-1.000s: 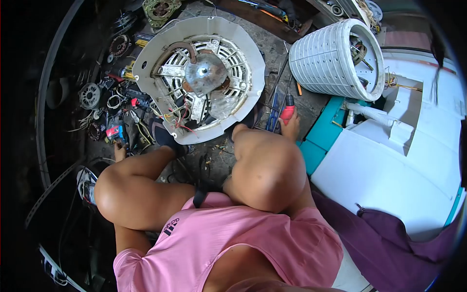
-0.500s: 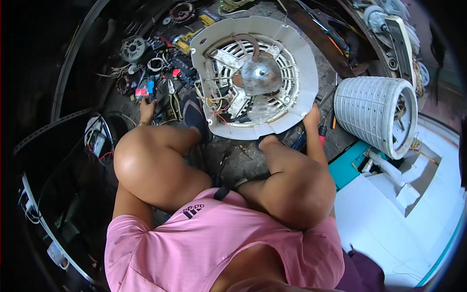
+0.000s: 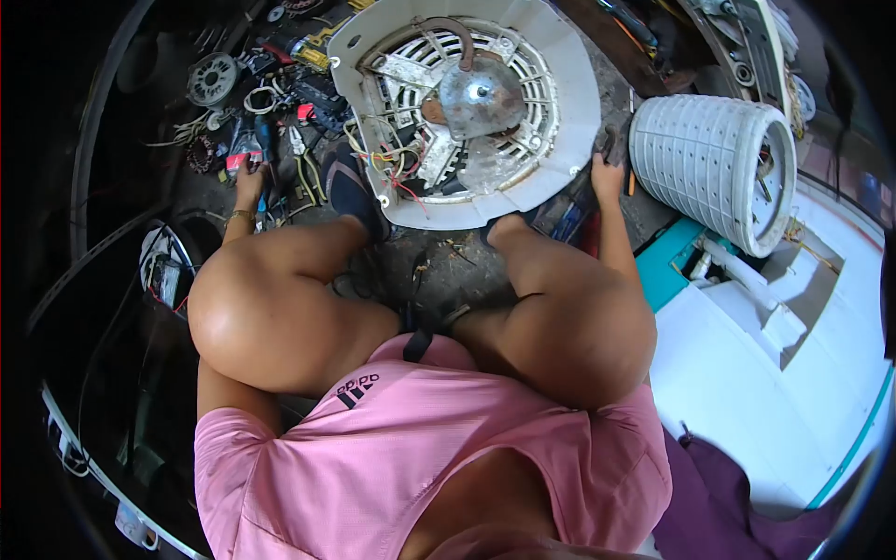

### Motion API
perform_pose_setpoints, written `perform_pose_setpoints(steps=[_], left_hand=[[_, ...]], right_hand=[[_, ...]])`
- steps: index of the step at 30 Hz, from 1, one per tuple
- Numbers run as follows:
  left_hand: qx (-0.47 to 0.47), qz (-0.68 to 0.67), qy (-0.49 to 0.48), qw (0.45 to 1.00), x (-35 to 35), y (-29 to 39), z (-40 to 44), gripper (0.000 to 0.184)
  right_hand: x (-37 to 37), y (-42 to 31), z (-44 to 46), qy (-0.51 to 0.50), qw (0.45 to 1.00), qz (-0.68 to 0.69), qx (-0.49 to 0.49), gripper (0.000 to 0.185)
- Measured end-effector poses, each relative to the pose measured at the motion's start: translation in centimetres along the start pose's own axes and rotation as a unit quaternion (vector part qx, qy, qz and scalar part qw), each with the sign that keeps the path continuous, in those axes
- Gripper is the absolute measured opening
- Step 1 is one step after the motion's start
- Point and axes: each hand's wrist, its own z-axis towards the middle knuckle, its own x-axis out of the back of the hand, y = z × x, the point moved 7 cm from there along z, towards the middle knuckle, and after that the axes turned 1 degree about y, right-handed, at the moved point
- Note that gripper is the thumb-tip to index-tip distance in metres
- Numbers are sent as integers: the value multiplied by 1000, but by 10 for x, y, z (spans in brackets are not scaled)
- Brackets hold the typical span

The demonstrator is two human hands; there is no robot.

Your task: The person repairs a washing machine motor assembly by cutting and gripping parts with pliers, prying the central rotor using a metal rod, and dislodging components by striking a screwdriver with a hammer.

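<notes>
A round, off-white machine tub base (image 3: pixel 581 121) lies on the floor between my feet, with a metal plate (image 3: pixel 481 93) at its middle and loose coloured wires at its lower left. My left hand (image 3: pixel 250 182) is at the tool pile on the left, beside a blue-handled tool (image 3: pixel 263 140) and a red and white packet (image 3: pixel 245 161); its fingers are too small to make out. Right of the base, my right hand (image 3: pixel 608 173) is closed around a dark tool, possibly pliers (image 3: pixel 609 145), beside the base's rim.
A white perforated drum (image 3: pixel 695 168) lies on its side at the right, above a white and teal cabinet (image 3: pixel 747 373). Yellow-handled pliers (image 3: pixel 306 168), a white coil wheel (image 3: pixel 213 79) and a yellow drill (image 3: pixel 308 51) lie at the left. A purple cloth (image 3: pixel 709 495) hangs lower right.
The camera view has shifted, moving the base left, then right. My right hand has left the red-handled tool and moved up beside the rim, where it now holds a dark tool.
</notes>
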Motion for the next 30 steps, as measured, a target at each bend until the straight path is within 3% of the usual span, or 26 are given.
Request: perform_pose_setpoints(steps=[1, 5, 6, 8, 9, 10, 13, 14, 15, 16, 17, 18, 19, 22, 24, 28, 30], left_hand=[[-27, 33, -9, 999, 0, 8, -2, 66], [-95, -4, -51, 994, -1, 43, 4, 60], [-87, -26, -76, 993, 1, 60, -1, 59], [-166, -44, -93, 981, 9, 73, 22, 52], [-123, -92, -121, 981, 18, 104, 9, 46], [-188, -89, -125, 970, 28, 128, 13, 46], [-218, -108, -166, 956, 60, 191, 23, 43], [-161, -4, -137, 977, 82, 228, -5, 42], [-175, -73, -183, 965, 89, 240, 12, 42], [-248, -36, -204, 946, 99, 264, 19, 43], [-243, -51, -218, 944, 110, 296, -3, 44], [-333, -16, -200, 921, 118, 318, -1, 48], [-304, -45, -225, 925, 121, 338, -18, 43], [-439, -31, -256, 861, 127, 406, -91, 38], [-449, -2, -248, 858, 137, 443, -163, 38], [-417, 20, -251, 873, 132, 467, -239, 38], [-471, 29, -248, 846, 126, 471, -257, 36]], right_hand=[[18, -10, -10, 87, 988, 55, 111, 26], [78, -34, -39, -32, 927, 373, 11, 14], [102, -45, -43, -30, 929, 365, 47, 19], [159, -68, -47, 52, 940, 262, 210, 27], [183, -80, -50, 22, 939, 288, 188, 31], [211, -95, -56, -9, 935, 313, 166, 34], [293, -140, -80, -90, 930, 316, 165, 36], [318, -156, -91, -110, 938, 287, 158, 36], [341, -171, -100, -114, 943, 256, 179, 34], [359, -182, -109, -117, 946, 225, 200, 31], [378, -188, -124, -9, 960, 203, 194, 38], [390, -194, -132, -13, 962, 192, 195, 39], [400, -199, -140, -20, 963, 185, 196, 40], [407, -212, -167, -41, 959, 173, 219, 41], [401, -221, -187, -46, 952, 175, 246, 40], [379, -226, -215, -37, 926, 226, 301, 38], [369, -219, -212, -53, 926, 214, 306, 34]])
